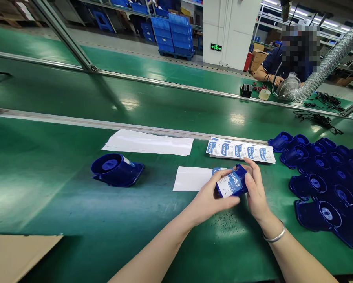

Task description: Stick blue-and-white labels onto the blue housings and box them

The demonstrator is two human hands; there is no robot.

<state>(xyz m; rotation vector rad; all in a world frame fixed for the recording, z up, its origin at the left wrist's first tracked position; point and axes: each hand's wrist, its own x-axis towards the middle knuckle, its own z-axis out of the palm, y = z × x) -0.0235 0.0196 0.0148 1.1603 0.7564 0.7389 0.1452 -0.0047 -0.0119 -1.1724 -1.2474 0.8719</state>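
Note:
Between both hands is a dark blue plastic horn-shaped housing [241,188] with a blue-and-white label [229,184] on its upturned side. My left hand [209,198] wraps its left end, thumb along the near edge. My right hand [256,190] grips the right end, fingers behind and thumb in front. Partly hidden behind my left hand lies a white backing sheet [191,179] with a label at its right end. Beyond the hands sits a stack of printed label sheets [238,150]. Another blue housing [117,169] stands alone to the left, a label on its side.
Rows of blue housings [319,184] crowd the right side. Blank white sheets [149,142] lie near the metal rail. A cardboard piece [20,255] covers the near left corner. Across the bench, a person [297,59] sits beside a flexible metal duct [326,68] and black cables [319,120].

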